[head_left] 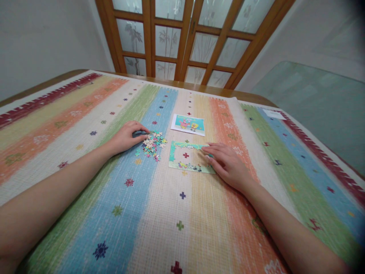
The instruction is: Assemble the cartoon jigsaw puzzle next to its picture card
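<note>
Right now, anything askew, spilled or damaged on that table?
Nothing stands out. Loose puzzle pieces sit in one heap by the left hand; the right hand rests on the half-built puzzle frame. The reference picture lies flat.

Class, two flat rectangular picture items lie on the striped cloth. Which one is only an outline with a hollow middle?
The puzzle frame under the right hand: only its border is assembled, cloth showing through. The reference picture behind it is whole.
</note>
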A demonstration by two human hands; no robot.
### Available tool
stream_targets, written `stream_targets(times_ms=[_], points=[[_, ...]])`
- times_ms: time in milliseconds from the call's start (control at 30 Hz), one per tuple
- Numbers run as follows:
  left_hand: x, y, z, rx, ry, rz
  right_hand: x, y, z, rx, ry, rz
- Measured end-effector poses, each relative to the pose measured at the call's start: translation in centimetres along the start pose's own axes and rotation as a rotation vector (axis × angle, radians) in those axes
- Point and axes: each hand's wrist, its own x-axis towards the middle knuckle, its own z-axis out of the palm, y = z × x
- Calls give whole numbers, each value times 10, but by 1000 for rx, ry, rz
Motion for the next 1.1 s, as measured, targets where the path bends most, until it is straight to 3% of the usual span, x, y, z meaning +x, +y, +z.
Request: stream_targets(times_ms=[267,667,1100], points=[[2,-5,-3,2,-54,-1,0,1,0,2,-6,2],[2,-7,2,16,21,-18,0,1,1,-3,-11,3],[0,4,-1,-126,79,13,0,1,1,-4,-3,-5]])
